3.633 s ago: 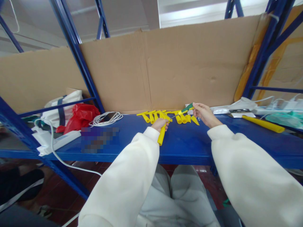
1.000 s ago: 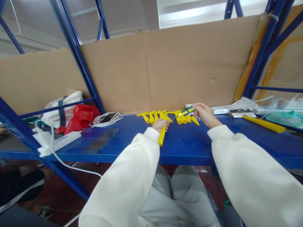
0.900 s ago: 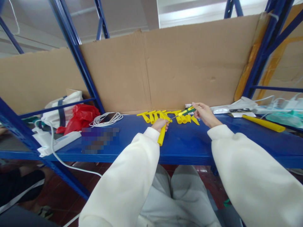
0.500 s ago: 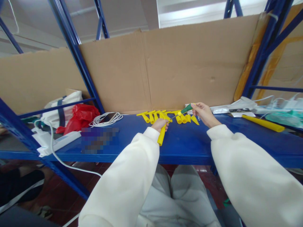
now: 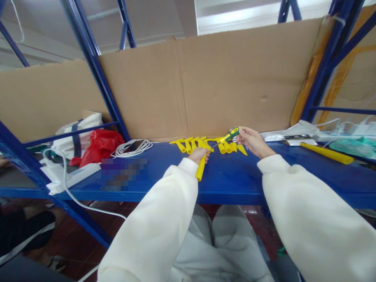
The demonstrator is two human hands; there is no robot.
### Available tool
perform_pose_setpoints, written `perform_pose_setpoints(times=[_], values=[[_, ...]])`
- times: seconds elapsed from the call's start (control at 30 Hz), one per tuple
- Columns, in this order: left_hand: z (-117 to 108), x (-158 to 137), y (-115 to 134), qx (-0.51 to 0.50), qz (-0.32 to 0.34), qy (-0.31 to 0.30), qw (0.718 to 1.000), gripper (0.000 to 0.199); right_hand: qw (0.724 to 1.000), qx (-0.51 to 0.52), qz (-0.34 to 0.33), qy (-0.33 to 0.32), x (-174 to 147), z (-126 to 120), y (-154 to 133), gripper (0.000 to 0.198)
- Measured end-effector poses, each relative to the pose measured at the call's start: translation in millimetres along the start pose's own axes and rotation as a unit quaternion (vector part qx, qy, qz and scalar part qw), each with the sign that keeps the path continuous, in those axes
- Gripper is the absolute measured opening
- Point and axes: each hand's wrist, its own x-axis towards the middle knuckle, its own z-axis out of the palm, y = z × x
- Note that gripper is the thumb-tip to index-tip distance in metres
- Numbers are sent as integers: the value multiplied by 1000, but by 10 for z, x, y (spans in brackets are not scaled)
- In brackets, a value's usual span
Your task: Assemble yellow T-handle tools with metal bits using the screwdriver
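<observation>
My left hand [image 5: 199,155] is closed around a yellow plastic piece with a tube-shaped lower part [image 5: 200,170], which points down toward the front edge. In my right hand [image 5: 249,140] is the end of a green and yellow screwdriver handle [image 5: 232,134], pinched between the fingers. The screwdriver's shaft slants down and left to the piece in my left hand; its tip is too small to make out. Behind and beside my hands lie several similar yellow pieces [image 5: 182,147] in a row. Small pointed yellow parts [image 5: 242,149] lie at the row's right end.
A coiled white cable [image 5: 132,148], a red plastic bag [image 5: 101,145] and a white power strip [image 5: 76,174] are on the left. A long yellow tube [image 5: 327,153] lies right on the blue shelf [image 5: 235,178]. Cardboard [image 5: 241,86] stands behind; another person's leg shows lower left.
The screwdriver handle has turned about its length, now showing more yellow. My right fingers have shifted slightly on its end. My left hand and the yellow piece stay in place.
</observation>
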Motion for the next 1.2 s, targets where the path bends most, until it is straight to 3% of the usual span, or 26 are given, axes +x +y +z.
perform_pose_setpoints(times=[0.53,0.83,1.2], values=[[11,-4,5,6,-10,-1,1000,13,997,-36,-7,71,39,-33,60,49],[-6,23,8,10,-19,-4,1000,11,1000,4,-11,8,16,6,6,41],[3,1,14,3,-16,-8,1000,18,998,-19,0,52,14,11,4,52]])
